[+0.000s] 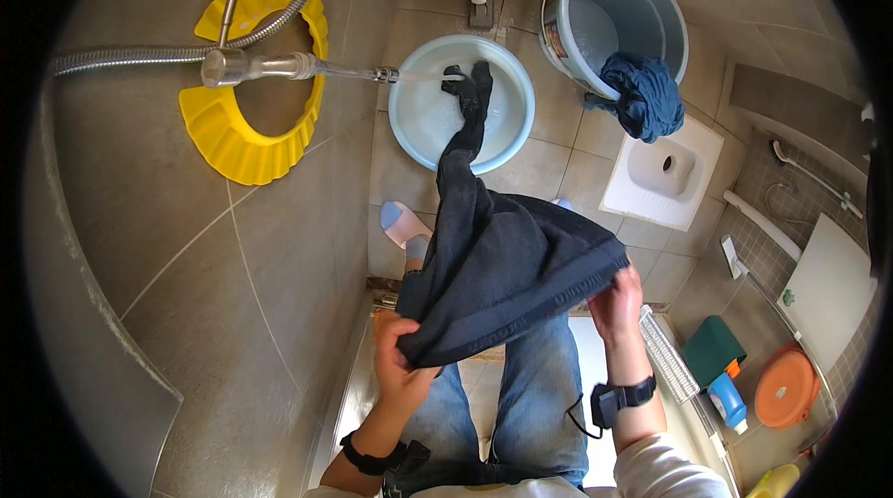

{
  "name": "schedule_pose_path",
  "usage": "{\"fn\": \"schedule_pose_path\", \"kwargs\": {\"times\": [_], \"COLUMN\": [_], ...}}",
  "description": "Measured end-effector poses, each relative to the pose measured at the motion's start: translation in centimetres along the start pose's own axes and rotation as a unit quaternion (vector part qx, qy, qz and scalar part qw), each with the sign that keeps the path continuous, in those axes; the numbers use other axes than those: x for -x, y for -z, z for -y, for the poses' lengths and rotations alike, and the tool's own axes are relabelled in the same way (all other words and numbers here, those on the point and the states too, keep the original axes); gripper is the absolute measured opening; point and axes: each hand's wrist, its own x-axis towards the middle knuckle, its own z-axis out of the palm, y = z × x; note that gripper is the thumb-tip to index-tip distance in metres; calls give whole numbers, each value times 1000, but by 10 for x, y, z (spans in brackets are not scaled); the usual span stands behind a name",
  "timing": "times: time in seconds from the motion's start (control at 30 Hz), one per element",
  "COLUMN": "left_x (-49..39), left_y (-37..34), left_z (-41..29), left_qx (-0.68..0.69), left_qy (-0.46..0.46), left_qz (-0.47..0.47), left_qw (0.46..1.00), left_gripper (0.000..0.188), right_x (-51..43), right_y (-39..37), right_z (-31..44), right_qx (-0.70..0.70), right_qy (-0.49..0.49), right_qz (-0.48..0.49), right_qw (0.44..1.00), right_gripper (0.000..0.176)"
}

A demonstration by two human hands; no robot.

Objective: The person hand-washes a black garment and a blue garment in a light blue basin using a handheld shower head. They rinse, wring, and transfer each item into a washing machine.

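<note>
Stretched between my two hands is the waistband of a dark knitted garment (502, 268), probably leggings or tights. My left hand (403, 351) grips one end of the band, and my right hand (619, 299) grips the other end. The garment's narrow legs hang down into a light blue plastic basin (408, 139) on the floor. A metal tap (279, 68) on the left wall sends a stream of water into that basin, onto the dark cloth.
A yellow shower visor (254, 156) hangs around the tap. Back right, a blue bucket (621, 3) has blue cloth (645, 97) over its rim. Beyond my right hand is a squat toilet (663, 174). A blue bottle (727, 400) and an orange basin (788, 386) stand at right.
</note>
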Motion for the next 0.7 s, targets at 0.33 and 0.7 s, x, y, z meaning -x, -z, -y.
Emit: {"fn": "schedule_pose_path", "kwargs": {"times": [0.33,0.7], "left_x": [18,18], "left_y": [14,13], "left_z": [-9,15], "left_qx": [51,391], "left_qy": [29,252], "left_qz": [-239,-131], "left_qw": [969,876], "left_gripper": [34,68], "right_x": [69,65], "right_y": [-33,-44], "right_z": [19,28], "right_qx": [248,561], "right_qy": [177,362], "right_qz": [126,133], "right_qw": [944,732], "right_gripper": [26,22]}}
